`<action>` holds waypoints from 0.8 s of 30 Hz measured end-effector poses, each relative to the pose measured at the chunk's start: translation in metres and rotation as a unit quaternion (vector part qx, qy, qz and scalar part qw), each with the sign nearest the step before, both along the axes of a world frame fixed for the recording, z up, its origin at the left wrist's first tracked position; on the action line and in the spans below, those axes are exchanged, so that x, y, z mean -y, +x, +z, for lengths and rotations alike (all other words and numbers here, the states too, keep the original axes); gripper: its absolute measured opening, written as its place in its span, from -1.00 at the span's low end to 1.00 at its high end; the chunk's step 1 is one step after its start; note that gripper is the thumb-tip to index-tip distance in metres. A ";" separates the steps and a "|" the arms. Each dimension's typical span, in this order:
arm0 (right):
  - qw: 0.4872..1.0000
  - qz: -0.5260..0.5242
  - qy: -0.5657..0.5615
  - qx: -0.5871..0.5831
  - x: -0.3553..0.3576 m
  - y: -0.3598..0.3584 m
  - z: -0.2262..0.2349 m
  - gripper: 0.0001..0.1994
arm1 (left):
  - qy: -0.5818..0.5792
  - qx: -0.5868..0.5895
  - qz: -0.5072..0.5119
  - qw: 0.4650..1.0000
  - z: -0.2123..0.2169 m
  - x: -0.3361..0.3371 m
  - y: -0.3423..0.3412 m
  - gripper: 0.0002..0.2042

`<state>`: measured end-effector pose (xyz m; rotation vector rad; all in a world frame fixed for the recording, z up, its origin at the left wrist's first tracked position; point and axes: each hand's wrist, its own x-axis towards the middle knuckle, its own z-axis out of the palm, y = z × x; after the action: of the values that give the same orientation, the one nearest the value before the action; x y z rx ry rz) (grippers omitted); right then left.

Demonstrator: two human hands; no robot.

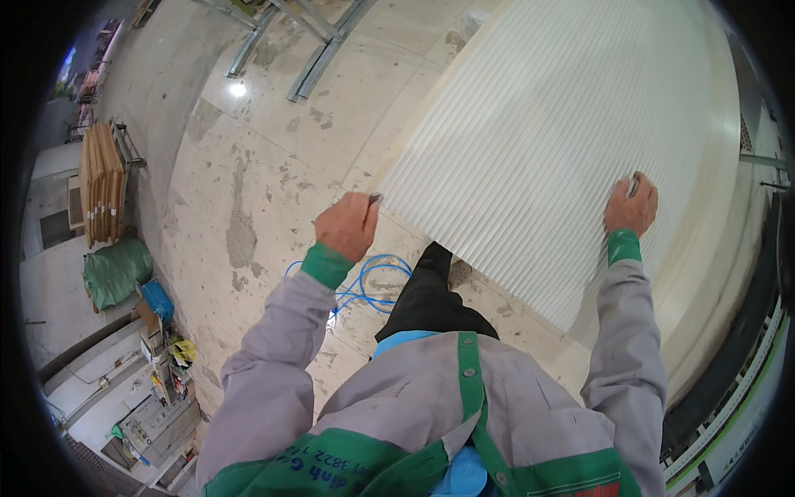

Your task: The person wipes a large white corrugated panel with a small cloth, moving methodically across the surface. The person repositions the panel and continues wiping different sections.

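A large white ribbed panel (546,157) with pale edge strips spreads in front of me, toward the right. At its left corner, my left hand (344,227) is closed in a pinch, and a small dark tip shows at the fingers; what it belongs to cannot be made out. My right hand (631,209) is over the panel's right part with its fingers curled together. Something small and pale or shiny shows between its thumb and fingers, too small to name.
Blue hose (364,286) lies coiled on the worn floor (240,199) by my leg. Metal frame legs (319,66) stand at the far left. Brown boards (103,186), a green wrapped bundle (118,272) and a machine (157,422) line the left side. A long machine rail (737,414) runs along the right.
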<state>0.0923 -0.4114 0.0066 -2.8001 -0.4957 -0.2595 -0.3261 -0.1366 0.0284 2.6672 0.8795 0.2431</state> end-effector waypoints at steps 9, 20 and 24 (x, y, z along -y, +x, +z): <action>1.000 0.015 0.002 0.003 0.006 0.007 -0.011 -0.57 | 0.032 -0.043 -0.034 0.998 0.008 -0.054 0.168 -0.82; 1.000 0.021 0.000 -0.007 0.007 0.018 -0.011 -0.54 | 0.145 -0.068 -0.090 0.983 -0.021 -0.204 0.577 -0.66; 0.999 0.033 0.016 0.005 0.008 0.019 -0.008 -0.55 | 0.174 -0.067 -0.080 0.979 -0.034 -0.225 0.663 -0.73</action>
<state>0.1118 -0.4196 -0.0018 -2.7475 -0.5799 -0.2636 0.3371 0.0884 -0.0060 3.0944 0.7084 0.1949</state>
